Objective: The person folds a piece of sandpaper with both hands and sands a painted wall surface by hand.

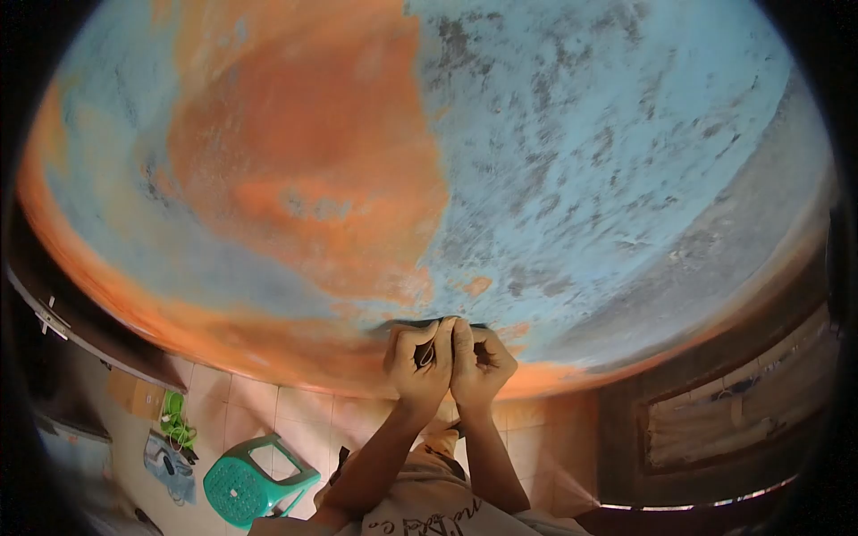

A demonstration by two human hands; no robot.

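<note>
Pinching at the fingertips, two bare hands, entered as a pair. Left hand [418, 364]: fingers curled, thumb and fingertips closed on a thin, pale, cord-like loop [430, 355], which shows in the hollow of that hand. Right hand [483, 362]: fingers curled, fingertips brought against those of the left; whether it also grips the loop cannot be told. Both held just in front of the wall, contact with it unclear, forearms extending from the body.

Directly behind the hands: a broad painted wall [313, 134], orange at centre left, light blue with dark scuffed patches to the right, grey toward the far right edge.

Nearest the body: a pale shirt [420, 500] with dark script lettering.

Below, on the left: a floor of pale square tiles [304, 406]; a green plastic stool [237, 489] with a round-cornered seat and an open slot; a bright green, strap-like tangled item [177, 418]; a crumpled light-blue item [170, 469], material unclear; a brown cardboard box [136, 393].

Right side: a dark brown panel [618, 438], its framed section fitted with pale, gathered fabric [706, 427].
</note>
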